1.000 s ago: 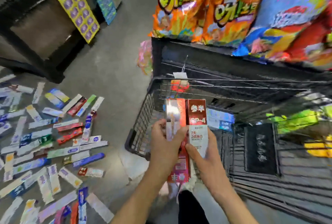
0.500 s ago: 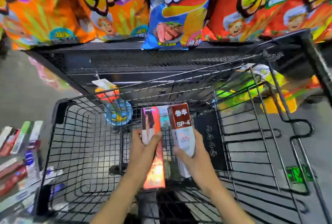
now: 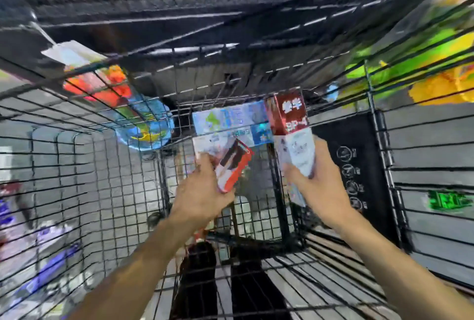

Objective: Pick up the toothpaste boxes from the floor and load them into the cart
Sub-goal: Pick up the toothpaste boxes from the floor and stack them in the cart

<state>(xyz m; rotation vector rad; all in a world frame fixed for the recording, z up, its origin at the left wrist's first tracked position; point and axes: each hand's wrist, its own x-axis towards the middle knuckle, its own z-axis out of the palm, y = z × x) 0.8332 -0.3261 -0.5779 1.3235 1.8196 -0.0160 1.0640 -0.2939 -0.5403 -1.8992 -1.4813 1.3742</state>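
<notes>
1. Two bare hands reach down into a black wire shopping cart (image 3: 107,191), seen from directly above through a head-worn camera.
2. The left hand (image 3: 202,196) grips an orange-red toothpaste box (image 3: 232,168), fingers and thumb curled round its lower part; the box tilts to the right inside the basket.
3. The right hand (image 3: 320,186) holds a dark red and white toothpaste box (image 3: 292,127) marked "SP-4", fingers wrapped round its white lower half, the red end pointing up and away from the person.
4. Between and beyond the two hands, pale blue and white toothpaste boxes (image 3: 230,122) lie at the far end of the basket floor, just behind the orange-red box.
5. A black panel with white pictograms (image 3: 351,165) hangs on the cart's right side, close to the right hand.
6. More toothpaste boxes (image 3: 48,271), blurred, show on the floor through the cart's left wall.
7. Brightly coloured snack bags, orange-red and blue (image 3: 120,106) on the left, green and yellow (image 3: 423,68) on the right, appear beyond the wire mesh.
</notes>
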